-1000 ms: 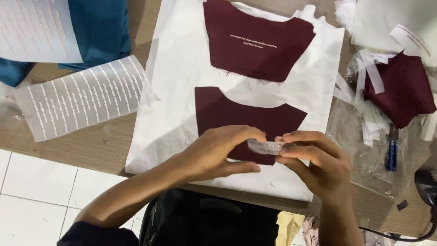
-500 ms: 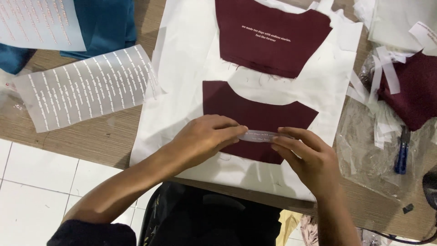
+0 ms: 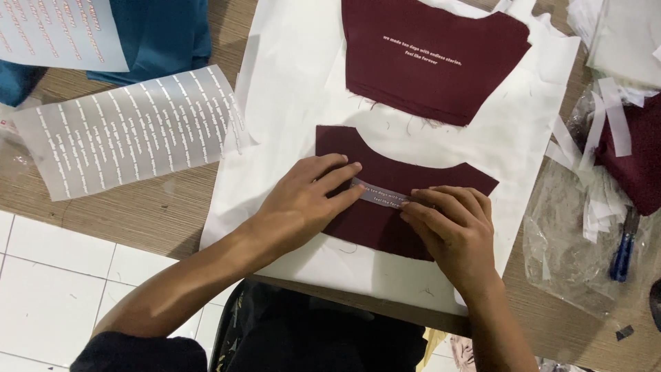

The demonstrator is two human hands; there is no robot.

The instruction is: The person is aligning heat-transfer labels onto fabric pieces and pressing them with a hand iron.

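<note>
So the wooden table (image 3: 138, 213) is taking up most of the view, sitting over a white tiled floor (image 3: 48, 275); a big white sheet (image 3: 289, 89) is lying across the middle of it and hanging a little over the near edge. Up top on that sheet a stack of maroon fabric pieces (image 3: 441, 76) is sitting with a small line of pale print on the top one; closer in, a single maroon fabric piece (image 3: 372, 220) with a curved neckline cut is lying flat — that's the one being worked on. Off to the left a see-through film (image 3: 131, 131) covered in rows of white lettering is resting on the wood, with blue cloth (image 3: 158, 34) lying behind it and another printed sheet (image 3: 55, 27) in the corner; over on the right, more maroon cloth (image 3: 637, 158) is mixed in with white paper strips (image 3: 609, 117) and a crumpled clear plastic bag (image 3: 571, 241); a blue pen (image 3: 623, 251) is lying on that bag.

The left hand (image 3: 303, 200) is lying flat, fingers stretched out and pressing the left end of a small clear strip (image 3: 380, 193) with printed text; the right hand (image 3: 451, 231) is curling its fingertips down on the strip's right end — so both hands are pinning it against the near fabric piece, just under the neckline curve.
</note>
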